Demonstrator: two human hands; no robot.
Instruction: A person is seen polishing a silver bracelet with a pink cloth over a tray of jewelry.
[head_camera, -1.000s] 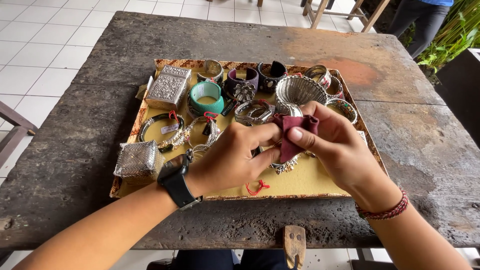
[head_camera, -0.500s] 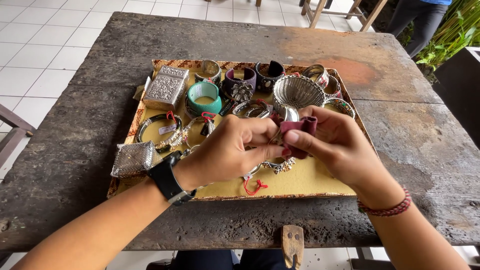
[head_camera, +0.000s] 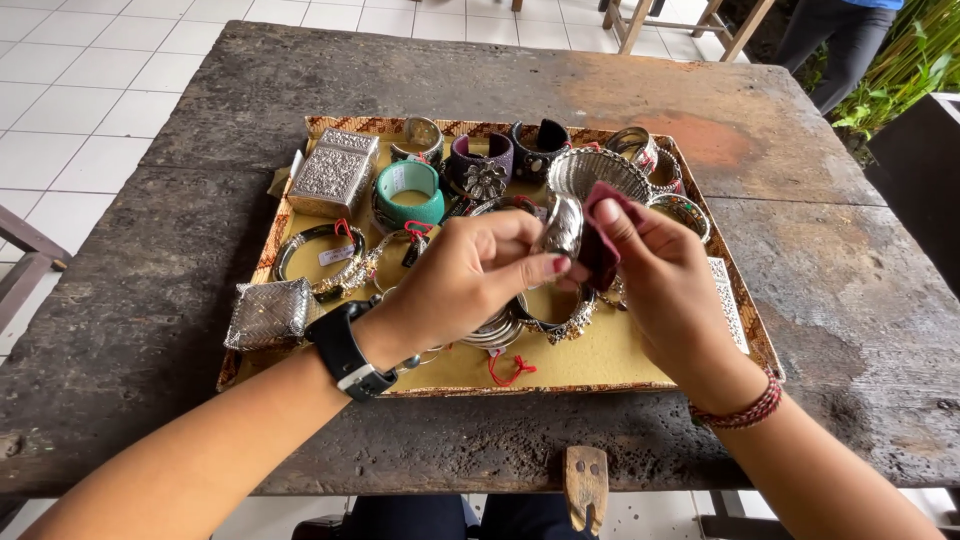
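Weathered table (head_camera: 820, 300), jewellery tray (head_camera: 600, 365): left hand (head_camera: 455, 280) fingers pinching silver bangle (head_camera: 563, 226); right hand (head_camera: 665, 285) fingers pressing maroon cloth (head_camera: 600, 245) against it.

Item count, as visible:

- Weathered grey wooden counter (head_camera: 800, 300): one.
- Yellow-lined tray with patterned border (head_camera: 600, 360): one.
- Embossed silver rectangular box (head_camera: 333, 172): one.
- Woven silver mesh pouch (head_camera: 268, 313): one.
- Silver filigree bowl (head_camera: 598, 170): one.
- Teal cuff bangle (head_camera: 410, 192): one.
- Dark purple cuff bangle with silver flower (head_camera: 480, 165): one.
- Dark red cloth (head_camera: 600, 250): one.
- Hands: two, left hand (head_camera: 470, 275) and right hand (head_camera: 665, 290).
- Black wristwatch (head_camera: 345, 350): one.
- Remaining silver bangles overlap; exact number indeterminate.
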